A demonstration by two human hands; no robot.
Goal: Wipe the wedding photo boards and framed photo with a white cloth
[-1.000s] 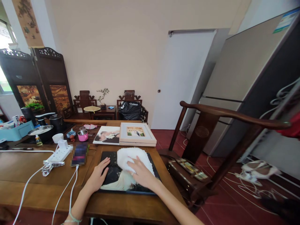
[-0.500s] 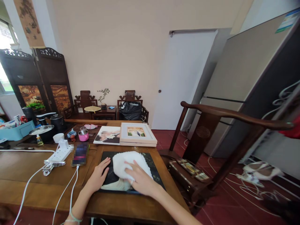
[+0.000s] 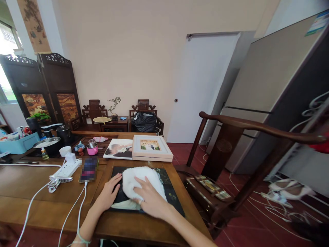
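Note:
A dark photo print (image 3: 170,193) lies flat on the wooden table (image 3: 31,195) in front of me. My right hand (image 3: 151,200) presses flat, fingers spread, on a white cloth (image 3: 138,178) that covers the middle of the print. Fingers apart, my left hand (image 3: 109,195) rests on the print's left edge and holds it down. A white-framed picture (image 3: 151,147) and an unframed photo (image 3: 118,148) lie side by side just behind the print.
A phone (image 3: 88,168) on a white cable and a white power strip (image 3: 67,167) lie to the left. A pink cup (image 3: 92,148), a white cup (image 3: 64,151) and kettles stand further back. A wooden chair (image 3: 231,151) stands right of the table.
My right hand has slid the white cloth to the left and toward me across the print. The left hand has stayed on the print's left edge.

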